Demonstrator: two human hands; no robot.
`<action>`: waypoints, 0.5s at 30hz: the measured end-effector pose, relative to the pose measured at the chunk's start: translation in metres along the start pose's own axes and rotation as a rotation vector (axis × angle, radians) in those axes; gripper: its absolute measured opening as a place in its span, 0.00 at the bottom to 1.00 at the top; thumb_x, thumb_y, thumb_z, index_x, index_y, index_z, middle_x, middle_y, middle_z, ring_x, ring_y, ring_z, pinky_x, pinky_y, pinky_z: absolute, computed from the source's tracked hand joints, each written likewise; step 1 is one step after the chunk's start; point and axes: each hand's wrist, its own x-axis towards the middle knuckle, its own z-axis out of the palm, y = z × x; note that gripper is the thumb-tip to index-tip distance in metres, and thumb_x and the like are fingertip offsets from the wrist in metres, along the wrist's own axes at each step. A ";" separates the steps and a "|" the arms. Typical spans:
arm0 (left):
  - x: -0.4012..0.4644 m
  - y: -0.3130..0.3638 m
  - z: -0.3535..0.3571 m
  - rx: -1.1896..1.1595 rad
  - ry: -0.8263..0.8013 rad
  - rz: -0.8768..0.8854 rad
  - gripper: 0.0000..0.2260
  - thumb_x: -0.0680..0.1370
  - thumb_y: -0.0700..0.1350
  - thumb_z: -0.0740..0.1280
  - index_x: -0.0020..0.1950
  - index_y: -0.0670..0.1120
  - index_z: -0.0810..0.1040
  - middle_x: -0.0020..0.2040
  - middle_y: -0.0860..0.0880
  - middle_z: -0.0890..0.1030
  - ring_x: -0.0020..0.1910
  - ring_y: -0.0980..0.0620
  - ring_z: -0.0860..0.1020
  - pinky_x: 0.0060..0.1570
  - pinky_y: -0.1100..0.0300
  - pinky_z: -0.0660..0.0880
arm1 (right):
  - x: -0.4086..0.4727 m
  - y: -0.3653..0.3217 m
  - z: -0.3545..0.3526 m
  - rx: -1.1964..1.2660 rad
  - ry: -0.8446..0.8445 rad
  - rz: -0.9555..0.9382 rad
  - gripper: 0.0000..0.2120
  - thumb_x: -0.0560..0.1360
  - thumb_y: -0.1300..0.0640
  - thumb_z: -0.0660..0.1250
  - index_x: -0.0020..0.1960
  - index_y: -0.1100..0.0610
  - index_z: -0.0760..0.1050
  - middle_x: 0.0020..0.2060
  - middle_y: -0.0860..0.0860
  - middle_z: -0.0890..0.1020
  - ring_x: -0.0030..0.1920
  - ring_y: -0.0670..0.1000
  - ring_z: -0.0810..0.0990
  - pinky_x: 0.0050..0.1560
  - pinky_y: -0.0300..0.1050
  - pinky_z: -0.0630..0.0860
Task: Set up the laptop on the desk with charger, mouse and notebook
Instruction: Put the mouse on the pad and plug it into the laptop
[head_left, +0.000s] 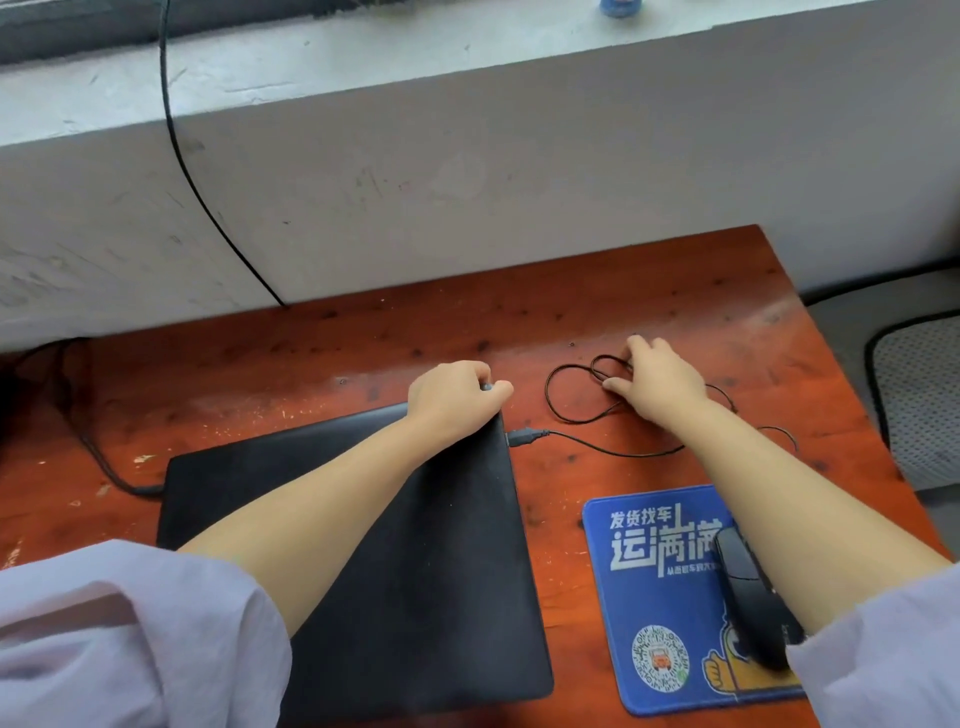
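A person's left hand (457, 387) is curling its grip on the closed laptop's (363, 561) far corner while the right hand (657, 382) is pinching the looped mouse cable (571, 410) on the tabletop (260, 374). Cable tidying appears underway; opening the lid likely follows.

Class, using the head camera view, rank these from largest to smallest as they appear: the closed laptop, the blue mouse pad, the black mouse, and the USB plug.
1. Closed laptop
2. Blue mouse pad
3. Black mouse, partly hidden by the right forearm
4. USB plug

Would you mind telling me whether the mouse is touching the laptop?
Apart. The head view shows the mouse on the blue mouse pad, with bare desk between pad and laptop.
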 end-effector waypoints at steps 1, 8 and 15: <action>0.004 -0.001 0.004 0.003 -0.010 -0.016 0.14 0.70 0.53 0.59 0.28 0.49 0.65 0.25 0.52 0.70 0.31 0.50 0.72 0.28 0.63 0.61 | 0.001 0.001 0.002 0.029 0.005 0.014 0.21 0.72 0.46 0.68 0.57 0.58 0.67 0.55 0.60 0.73 0.54 0.64 0.76 0.49 0.54 0.74; 0.016 -0.006 0.028 0.046 -0.054 -0.059 0.10 0.72 0.50 0.59 0.33 0.46 0.71 0.41 0.44 0.78 0.47 0.43 0.74 0.39 0.57 0.68 | 0.005 0.001 0.005 0.110 -0.014 0.049 0.21 0.72 0.48 0.69 0.59 0.57 0.68 0.57 0.59 0.72 0.57 0.64 0.74 0.54 0.56 0.75; 0.010 -0.004 0.032 0.041 -0.031 -0.035 0.13 0.75 0.51 0.63 0.47 0.40 0.73 0.49 0.40 0.77 0.49 0.41 0.73 0.44 0.50 0.71 | 0.003 -0.003 0.006 0.082 0.001 0.079 0.22 0.71 0.48 0.70 0.60 0.56 0.68 0.58 0.59 0.73 0.59 0.63 0.73 0.56 0.56 0.72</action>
